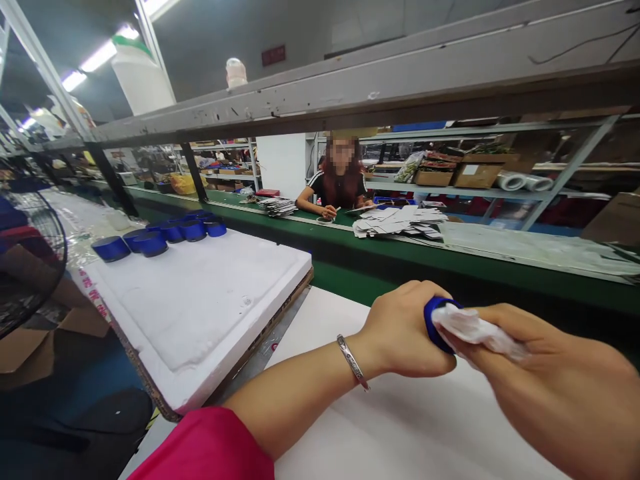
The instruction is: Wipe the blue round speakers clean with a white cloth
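My left hand (407,330) is closed around a small round blue part (434,321), most of which is hidden in the fist. My right hand (545,373) presses a crumpled white cloth (473,330) against the exposed edge of that blue part. Both hands hover above a white work surface (390,427). A silver bracelet (353,362) sits on my left wrist, and a pink sleeve (210,450) shows at the bottom.
A white foam board (200,300) to the left carries several blue round parts (165,237) along its far edge. A green conveyor (400,257) runs across. Beyond it a seated person (337,187) works beside stacks of white paper (397,221). A fan (27,260) stands far left.
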`<state>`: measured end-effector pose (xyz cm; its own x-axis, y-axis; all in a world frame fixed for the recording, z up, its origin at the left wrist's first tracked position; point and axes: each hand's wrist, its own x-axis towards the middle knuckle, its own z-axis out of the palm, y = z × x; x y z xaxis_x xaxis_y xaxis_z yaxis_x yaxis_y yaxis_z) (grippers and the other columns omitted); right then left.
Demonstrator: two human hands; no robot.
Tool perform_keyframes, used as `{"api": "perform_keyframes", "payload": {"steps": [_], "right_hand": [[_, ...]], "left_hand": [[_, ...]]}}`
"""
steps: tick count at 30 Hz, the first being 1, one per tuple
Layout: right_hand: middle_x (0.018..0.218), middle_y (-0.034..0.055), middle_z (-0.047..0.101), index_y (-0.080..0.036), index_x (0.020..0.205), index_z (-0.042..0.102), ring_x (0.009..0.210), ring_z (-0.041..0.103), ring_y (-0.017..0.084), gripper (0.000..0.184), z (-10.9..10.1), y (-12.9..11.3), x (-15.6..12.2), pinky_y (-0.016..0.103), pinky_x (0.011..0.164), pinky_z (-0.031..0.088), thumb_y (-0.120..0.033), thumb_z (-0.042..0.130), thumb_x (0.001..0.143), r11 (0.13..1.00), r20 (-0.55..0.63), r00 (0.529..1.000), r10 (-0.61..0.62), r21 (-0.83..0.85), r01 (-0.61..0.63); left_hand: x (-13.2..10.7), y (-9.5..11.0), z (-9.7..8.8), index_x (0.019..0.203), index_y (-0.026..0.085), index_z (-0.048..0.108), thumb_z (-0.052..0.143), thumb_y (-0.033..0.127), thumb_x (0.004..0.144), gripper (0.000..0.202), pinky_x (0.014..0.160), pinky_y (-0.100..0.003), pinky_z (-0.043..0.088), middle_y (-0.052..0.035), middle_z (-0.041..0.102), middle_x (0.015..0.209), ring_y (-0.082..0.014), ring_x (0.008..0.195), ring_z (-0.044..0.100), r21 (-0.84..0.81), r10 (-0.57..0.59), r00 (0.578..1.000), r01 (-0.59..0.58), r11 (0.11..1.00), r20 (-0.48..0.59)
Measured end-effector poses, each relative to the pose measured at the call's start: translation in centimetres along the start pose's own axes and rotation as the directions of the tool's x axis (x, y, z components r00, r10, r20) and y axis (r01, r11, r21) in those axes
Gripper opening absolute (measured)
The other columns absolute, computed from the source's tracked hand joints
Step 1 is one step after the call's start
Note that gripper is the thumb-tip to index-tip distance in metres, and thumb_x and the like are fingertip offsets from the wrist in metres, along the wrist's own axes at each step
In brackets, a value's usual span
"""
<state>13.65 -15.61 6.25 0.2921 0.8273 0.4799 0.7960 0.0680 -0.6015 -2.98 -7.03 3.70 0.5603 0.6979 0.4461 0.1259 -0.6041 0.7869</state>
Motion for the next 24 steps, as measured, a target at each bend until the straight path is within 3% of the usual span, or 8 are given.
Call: {"api": "perform_keyframes", "payload": {"steps": [2, 5, 10, 12, 15, 18, 21, 24], "right_hand": [[0.068, 0.0038, 0.071, -0.035, 0.080, 0.085, 0.051, 0.061, 0.027, 0.043, -0.2, 0.0, -0.1, 0.037, 0.047, 0.039, -0.074, 0.068, 0.070, 0.996, 0.002, 0.997, 0.076, -0.048, -0.076], [0.077, 0.0047, 0.075, -0.033, 0.088, 0.087, 0.059, 0.061, 0.025, 0.036, -0.3, 0.0, -0.3, 0.037, 0.059, 0.046, -0.061, 0.064, 0.084, 1.000, -0.111, 0.993, -0.029, -0.007, 0.028], [0.084, 0.0032, 0.080, -0.034, 0.085, 0.087, 0.064, 0.070, 0.028, 0.043, -0.3, 0.6, 0.0, 0.035, 0.055, 0.047, -0.073, 0.072, 0.079, 1.000, 0.212, 0.977, 0.007, 0.012, -0.010], [0.082, 0.0034, 0.079, -0.033, 0.088, 0.087, 0.065, 0.070, 0.028, 0.042, 0.0, 0.3, -0.2, 0.037, 0.058, 0.050, -0.070, 0.070, 0.079, 0.998, 0.080, 0.995, 0.065, -0.005, -0.064], [0.093, 0.0021, 0.082, -0.032, 0.092, 0.085, 0.073, 0.071, 0.025, 0.034, 0.2, 0.0, -0.6, 0.035, 0.072, 0.056, -0.056, 0.061, 0.088, 0.996, -0.065, 0.996, -0.057, 0.063, 0.062], [0.096, 0.0028, 0.083, -0.032, 0.093, 0.087, 0.072, 0.074, 0.026, 0.039, -0.1, 1.4, -0.1, 0.034, 0.061, 0.054, -0.066, 0.068, 0.088, 0.997, 0.227, 0.971, -0.078, 0.044, 0.070], [0.090, 0.0049, 0.082, -0.032, 0.095, 0.089, 0.065, 0.074, 0.029, 0.043, -0.2, 3.5, 0.7, 0.035, 0.051, 0.051, -0.071, 0.072, 0.084, 0.999, 0.154, 0.987, 0.040, -0.027, -0.037], [0.098, 0.0027, 0.083, -0.034, 0.095, 0.087, 0.069, 0.075, 0.026, 0.034, 0.3, 4.5, 0.9, 0.033, 0.058, 0.056, -0.062, 0.068, 0.092, 0.983, 0.118, 0.977, -0.177, 0.071, 0.170]], "left_hand": [[0.0, 0.1, 0.0, 0.112, 0.029, 0.065, 0.085, 0.026, 0.060, 0.056, 0.098, -0.044, 0.066, -0.0035, 0.074, 0.119, -0.0308, 0.110, 0.074, 0.004, -0.019, 1.000, 0.019, 1.000, 0.005], [0.1, 0.1, -0.1, 0.111, 0.029, 0.065, 0.087, 0.025, 0.059, 0.056, 0.097, -0.045, 0.067, -0.0030, 0.075, 0.117, -0.0310, 0.108, 0.075, -0.002, -0.042, 0.999, 0.042, 0.999, -0.021], [0.1, 0.1, -0.4, 0.109, 0.029, 0.066, 0.090, 0.026, 0.060, 0.055, 0.099, -0.043, 0.067, -0.0027, 0.076, 0.117, -0.0296, 0.108, 0.075, 0.010, -0.031, 0.999, 0.032, 0.999, -0.041], [0.0, 0.0, -0.2, 0.111, 0.029, 0.066, 0.088, 0.024, 0.059, 0.057, 0.095, -0.043, 0.068, -0.0027, 0.076, 0.118, -0.0292, 0.104, 0.075, 0.009, -0.065, 0.998, 0.065, 0.998, -0.026], [0.0, 0.0, 0.2, 0.107, 0.028, 0.064, 0.089, 0.027, 0.060, 0.054, 0.098, -0.044, 0.067, -0.0028, 0.075, 0.114, -0.0296, 0.105, 0.076, -0.024, -0.049, 0.998, 0.048, 0.999, -0.027], [0.1, 0.1, 0.1, 0.105, 0.028, 0.063, 0.089, 0.029, 0.060, 0.052, 0.102, -0.046, 0.067, -0.0031, 0.075, 0.115, -0.0303, 0.108, 0.075, -0.025, -0.059, 0.998, 0.058, 0.998, -0.026], [0.3, 0.2, -0.3, 0.107, 0.028, 0.065, 0.088, 0.028, 0.056, 0.056, 0.100, -0.050, 0.069, -0.0038, 0.075, 0.119, -0.0309, 0.104, 0.074, -0.023, -0.136, 0.990, 0.135, 0.991, -0.031], [0.4, 0.1, -0.5, 0.108, 0.027, 0.065, 0.091, 0.027, 0.053, 0.060, 0.104, -0.051, 0.068, -0.0042, 0.076, 0.120, -0.0315, 0.106, 0.075, -0.028, -0.121, 0.991, 0.120, 0.992, -0.059]]}}
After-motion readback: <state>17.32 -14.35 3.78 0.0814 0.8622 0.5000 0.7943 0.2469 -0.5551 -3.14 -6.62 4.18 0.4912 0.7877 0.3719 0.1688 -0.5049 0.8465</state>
